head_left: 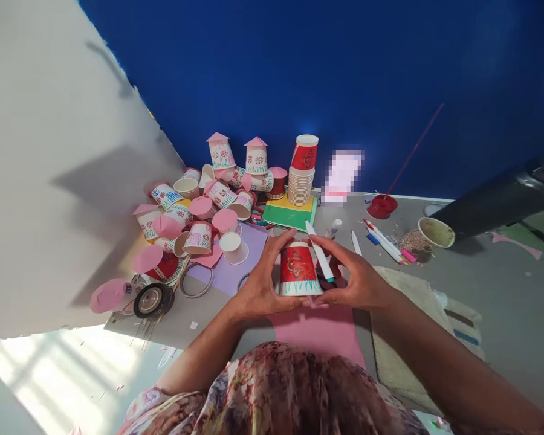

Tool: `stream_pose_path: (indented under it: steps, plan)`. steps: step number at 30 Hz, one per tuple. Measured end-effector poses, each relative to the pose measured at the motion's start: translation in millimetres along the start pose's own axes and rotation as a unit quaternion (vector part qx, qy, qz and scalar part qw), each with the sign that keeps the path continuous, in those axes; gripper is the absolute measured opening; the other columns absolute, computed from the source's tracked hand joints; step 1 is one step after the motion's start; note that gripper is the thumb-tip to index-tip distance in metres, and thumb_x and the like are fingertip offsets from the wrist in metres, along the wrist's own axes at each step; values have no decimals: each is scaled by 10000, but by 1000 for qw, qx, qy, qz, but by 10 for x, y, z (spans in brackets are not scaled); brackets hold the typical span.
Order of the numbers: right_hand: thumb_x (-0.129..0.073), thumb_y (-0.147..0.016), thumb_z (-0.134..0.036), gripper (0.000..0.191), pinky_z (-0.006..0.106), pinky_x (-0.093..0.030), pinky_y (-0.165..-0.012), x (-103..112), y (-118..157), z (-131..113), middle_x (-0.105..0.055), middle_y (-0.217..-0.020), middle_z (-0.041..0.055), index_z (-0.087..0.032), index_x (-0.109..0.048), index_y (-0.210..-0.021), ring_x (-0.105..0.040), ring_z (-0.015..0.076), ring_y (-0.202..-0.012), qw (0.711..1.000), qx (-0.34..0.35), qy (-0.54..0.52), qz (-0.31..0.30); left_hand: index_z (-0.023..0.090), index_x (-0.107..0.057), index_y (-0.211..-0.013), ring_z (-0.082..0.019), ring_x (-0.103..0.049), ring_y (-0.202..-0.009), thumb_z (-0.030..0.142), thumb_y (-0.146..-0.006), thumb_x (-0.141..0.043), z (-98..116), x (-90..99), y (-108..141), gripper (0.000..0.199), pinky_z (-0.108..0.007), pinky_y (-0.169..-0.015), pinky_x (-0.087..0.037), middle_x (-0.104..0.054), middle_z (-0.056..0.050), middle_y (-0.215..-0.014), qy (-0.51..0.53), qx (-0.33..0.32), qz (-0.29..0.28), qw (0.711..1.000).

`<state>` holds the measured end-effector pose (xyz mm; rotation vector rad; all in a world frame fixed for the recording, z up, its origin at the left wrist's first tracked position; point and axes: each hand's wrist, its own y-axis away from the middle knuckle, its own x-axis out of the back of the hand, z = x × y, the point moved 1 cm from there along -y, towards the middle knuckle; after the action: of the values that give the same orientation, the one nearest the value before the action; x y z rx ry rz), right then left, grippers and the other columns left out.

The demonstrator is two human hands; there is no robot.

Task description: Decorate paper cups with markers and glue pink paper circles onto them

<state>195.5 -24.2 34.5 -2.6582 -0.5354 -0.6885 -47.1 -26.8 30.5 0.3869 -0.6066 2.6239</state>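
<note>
A red paper cup [299,266] is upside down in front of me, with a gold dragon-like print and green zigzag strokes along its white lower band. My left hand [265,278] grips the cup from the left, thumb near its lower edge. In my right hand [356,275] is a white marker [320,251], tilted, its teal end pointing down beside the cup. The right thumb reaches the cup's lower right edge. Beneath both hands lies a pink paper sheet [317,332].
Decorated cups with pink paper roofs [198,238] are heaped at left. A stack of cups [300,187] stands on a green-and-yellow pad [290,212]. Black tape [153,300] lies front left. Markers [383,241], a red dish [381,206], a patterned cup [428,235] and cloth [403,320] occupy the right.
</note>
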Motion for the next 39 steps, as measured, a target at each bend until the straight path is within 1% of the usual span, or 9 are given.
stream_pose_path:
  steps: [3,6,12,14,17,20,24,32,39]
  plan:
    - [-934,-630,-613,1057,333,-598,-670,0,32,67,-668,-1361,134,-295,-508,-1544,-701,250,-861,997,-21,-67,26,355,-257,-1627,-415,-374,-1492,641,-642,-897,-43,20,2,1209,-582,-1220,-358,-347,-130,-1628,43,4,2,999]
    - [-956,-594,-604,1109,354,-619,-776,-6,59,169,-631,-1434,144,-306,-491,-1555,-713,300,-1022,988,-27,-144,50,369,-321,-1605,-407,-394,-1486,647,-678,-874,-80,49,-15,1115,-569,-1192,-397,-376,-119,-1620,100,19,-8,995]
    - [-974,-641,-485,1044,332,-611,-762,45,41,117,-571,-1540,125,-364,-477,-1552,-694,257,-1045,983,23,-170,61,346,-451,-1517,-357,-487,-1398,445,-723,-887,-64,77,-46,911,-517,-1135,-459,-465,-108,-1524,83,10,29,996]
    - [-913,-768,-398,805,313,-590,-721,102,43,-11,-700,-1379,105,-346,-558,-1488,-694,219,-945,982,53,-147,106,337,-440,-1509,-347,-483,-1388,341,-720,-863,-53,75,-46,895,-516,-1124,-461,-466,-107,-1500,32,1,54,998]
    - [-690,-969,-231,273,312,-549,-665,175,55,-226,-793,-896,39,-292,-749,-1229,-673,178,-732,971,112,-93,191,334,-414,-1506,-334,-474,-1376,232,-692,-818,-40,65,-47,915,-510,-1110,-466,-461,-100,-1474,-25,-15,61,998]
    - [-639,-970,-177,212,339,-522,-641,188,53,-378,-729,-723,24,-245,-792,-1100,-641,182,-653,957,189,-71,209,322,-393,-1506,-328,-462,-1366,200,-686,-783,-31,49,-56,917,-502,-1091,-476,-457,-105,-1459,-68,-25,58,996]
    - [-637,-920,-115,245,348,-507,-589,151,44,-434,-732,-748,39,-220,-767,-1099,-636,193,-632,952,243,-26,183,310,-373,-1503,-323,-477,-1328,201,-699,-773,-26,20,-69,905,-479,-1031,-506,-469,-117,-1434,-112,-48,61,991]
    - [-611,-939,-136,217,355,-502,-566,122,29,-406,-743,-786,57,-230,-728,-1096,-645,210,-645,956,249,19,151,276,-389,-1498,-311,-501,-1268,171,-685,-770,-20,-28,-58,903,-463,-999,-508,-489,-125,-1397,-124,-57,51,989]
    - [-588,-1003,-203,164,299,-500,-552,137,97,-381,-681,-695,7,-229,-749,-1022,-628,158,-575,965,138,-110,192,274,-397,-1474,-321,-504,-1253,213,-696,-783,-7,-36,-78,870,-503,-1018,-488,-495,-124,-1365,-142,-58,62,986]
